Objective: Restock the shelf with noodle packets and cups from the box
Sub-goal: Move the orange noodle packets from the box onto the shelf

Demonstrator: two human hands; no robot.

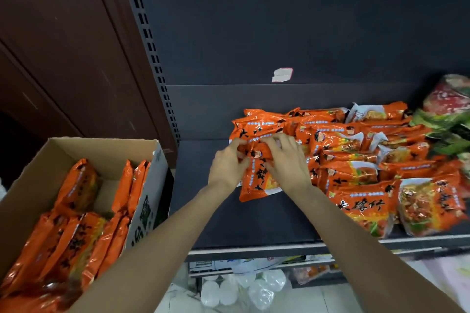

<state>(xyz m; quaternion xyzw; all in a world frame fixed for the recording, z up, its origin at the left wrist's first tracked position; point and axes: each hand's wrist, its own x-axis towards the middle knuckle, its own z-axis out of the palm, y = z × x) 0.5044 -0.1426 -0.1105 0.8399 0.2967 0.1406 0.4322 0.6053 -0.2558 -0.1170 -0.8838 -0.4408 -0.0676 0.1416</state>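
An orange noodle packet [256,180] lies on the shelf [229,216] at frame centre, pinched by the left hand [227,164] and right hand [287,160]. Right of it many packets [356,160] are stacked; the box [142,198], lower left, seems roughly half full.

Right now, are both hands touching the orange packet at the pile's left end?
Touching. Head view: left hand and right hand both have fingers curled onto the orange packet.
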